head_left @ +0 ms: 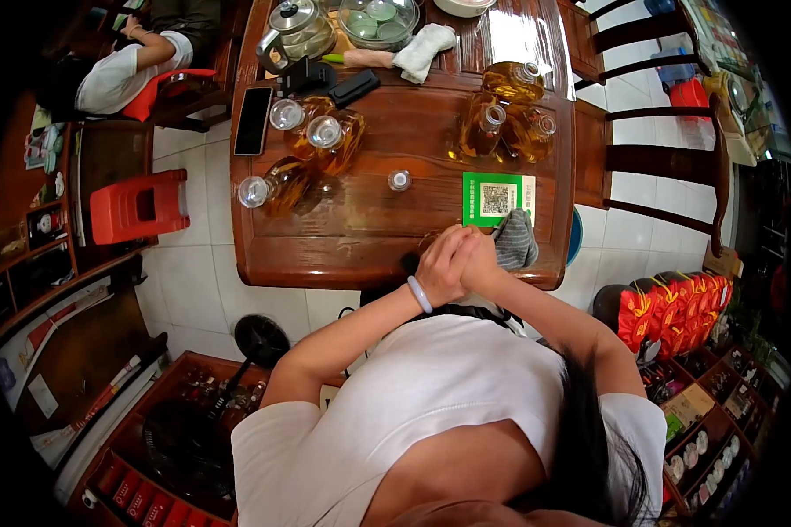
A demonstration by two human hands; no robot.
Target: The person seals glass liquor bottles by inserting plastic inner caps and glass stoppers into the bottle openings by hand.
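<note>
My left hand, with a pale bangle on its wrist, is folded together with my right hand at the table's near edge. The fingers of both are closed; the space between the palms is hidden. Just right of them lies a grey striped cloth item, partly over a green card with a QR code. A small clear cap or stopper stands beyond my hands. Glass bottles of amber liquid with clear stoppers are grouped on the left, and more such bottles stand on the right.
The wooden table also bears a phone, a black case, a glass kettle, a glass bowl of cups and a white cloth. Chairs flank its right; a red stool and a seated person are left.
</note>
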